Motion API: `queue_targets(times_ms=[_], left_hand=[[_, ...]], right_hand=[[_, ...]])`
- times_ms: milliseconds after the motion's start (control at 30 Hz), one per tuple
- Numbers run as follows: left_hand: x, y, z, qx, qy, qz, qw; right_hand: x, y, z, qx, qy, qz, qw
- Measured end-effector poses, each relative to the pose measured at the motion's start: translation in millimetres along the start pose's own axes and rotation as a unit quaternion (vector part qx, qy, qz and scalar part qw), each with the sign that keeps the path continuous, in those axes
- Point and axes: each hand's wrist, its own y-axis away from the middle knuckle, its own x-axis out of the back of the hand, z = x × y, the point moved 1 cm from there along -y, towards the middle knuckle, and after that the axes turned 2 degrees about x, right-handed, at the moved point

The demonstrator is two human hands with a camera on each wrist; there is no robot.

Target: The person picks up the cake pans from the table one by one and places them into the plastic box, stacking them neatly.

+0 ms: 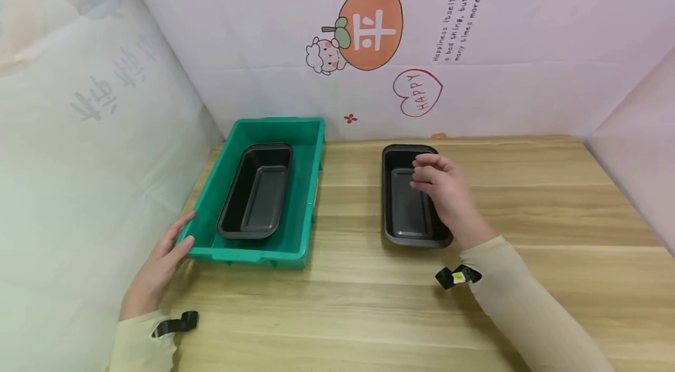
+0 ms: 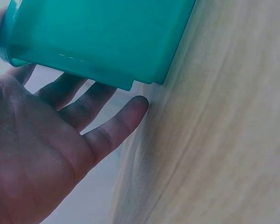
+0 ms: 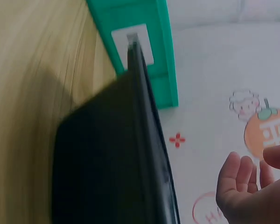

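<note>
On the left stands a green tray (image 1: 311, 196) with a black loaf pan (image 1: 266, 199) inside it. My left hand (image 1: 160, 269) holds the tray's near left corner, thumb at the front and fingers along the outer left side. Up close in the left wrist view, the fingers (image 2: 86, 105) reach behind the tray wall, and the little finger stands apart from it. A second black loaf pan (image 1: 408, 202) sits on the table to the right. Over its right side hovers my right hand (image 1: 445, 190), fingers loosely bent and holding nothing; the right wrist view shows it apart from the rim.
The wooden table (image 1: 348, 296) meets a printed white back wall (image 1: 253, 38). Another covered wall (image 1: 79, 155) rises close beside the left arm. Each wrist carries a black camera strap (image 1: 176, 324). A white label (image 3: 133, 44) marks the tray's outer side.
</note>
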Motion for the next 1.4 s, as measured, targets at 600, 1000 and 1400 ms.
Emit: queue_targets(times_ms=[600,1000,1400], left_hand=[[-0.6,-0.7,-1.6,-0.003,0.007,0.003,1.0000],[0.1,-0.3,-1.6,-0.003,0.014,0.001,0.9999],[0.2,-1.8,-1.3,-0.003,0.014,0.003,0.9999]], right_hand=[[63.8,1.4,4.4,-0.060,0.123,0.066,0.9884],[78.0,0.0,16.4,-0.102,0.167,0.034,0.9800],[81.3,-2.2,28.5,-0.123,0.227,0.020,0.9660]])
